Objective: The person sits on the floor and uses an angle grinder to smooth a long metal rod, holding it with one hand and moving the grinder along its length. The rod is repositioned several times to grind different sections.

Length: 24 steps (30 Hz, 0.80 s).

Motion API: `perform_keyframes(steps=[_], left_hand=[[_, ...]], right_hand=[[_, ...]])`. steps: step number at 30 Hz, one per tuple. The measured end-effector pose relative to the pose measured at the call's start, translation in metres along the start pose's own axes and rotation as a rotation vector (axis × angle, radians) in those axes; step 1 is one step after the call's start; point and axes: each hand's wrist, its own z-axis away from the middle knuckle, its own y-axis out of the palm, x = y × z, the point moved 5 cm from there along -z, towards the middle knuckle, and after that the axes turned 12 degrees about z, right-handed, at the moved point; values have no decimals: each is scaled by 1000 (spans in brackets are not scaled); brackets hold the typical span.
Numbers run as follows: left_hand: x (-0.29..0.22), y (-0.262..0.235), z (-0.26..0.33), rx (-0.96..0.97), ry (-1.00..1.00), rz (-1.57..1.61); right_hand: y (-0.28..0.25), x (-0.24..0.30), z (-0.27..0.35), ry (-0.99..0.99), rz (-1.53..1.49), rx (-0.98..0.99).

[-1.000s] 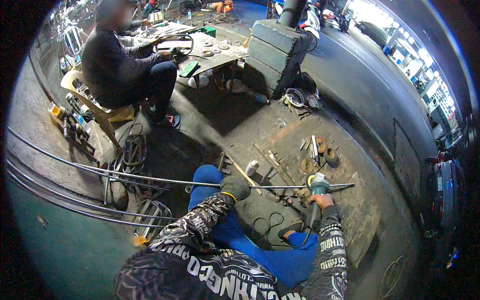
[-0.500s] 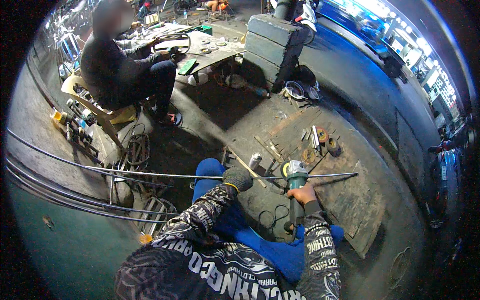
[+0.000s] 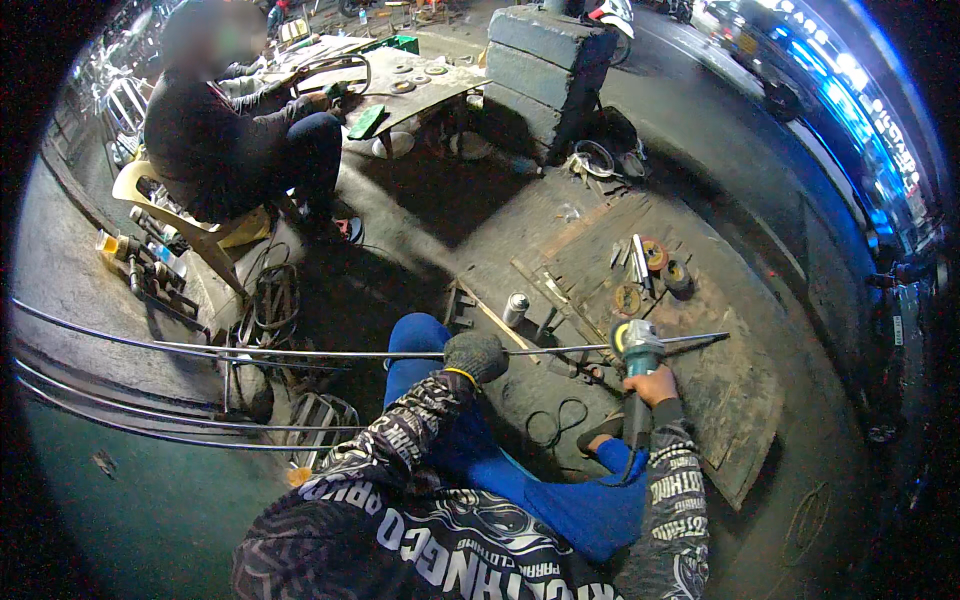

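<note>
The gloved left hand [image 3: 476,356] gripped the rod [image 3: 330,352]; the right hand [image 3: 652,385] clutched the grinder [image 3: 636,345] against it. Better brace the rod firmly.

Gloved left hand [image 3: 476,354] on a long steel rod [image 3: 300,352], right hand [image 3: 652,385] around an angle grinder [image 3: 636,350].

It's night out here, dim overall. A strip of blue-white lights [image 3: 850,110] at the upper right glares and smears. The middle of the ground [image 3: 560,230] is fairly lit, with deep shadow under the worktop [image 3: 420,85]. The fisheye bends the long metal rods [image 3: 150,345] into arcs, and black corners ring the view. The seated person's face is blurred.
</note>
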Motion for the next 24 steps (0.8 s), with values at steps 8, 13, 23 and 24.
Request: perform_keyframes(steps=[8, 13, 23, 24], left_hand=[[-2, -9, 22, -28, -32, 44], [-1, -11, 27, -52, -18, 28], [-1, -20, 52, 3, -40, -18], [1, -21, 53, 18, -64, -25]], right_hand=[[-16, -88, -64, 112, 50, -77], [-27, -121, -106, -493, 702, 107], [-51, -258, -186, -98, 195, 115], [-52, -267, -190, -85, 215, 130]])
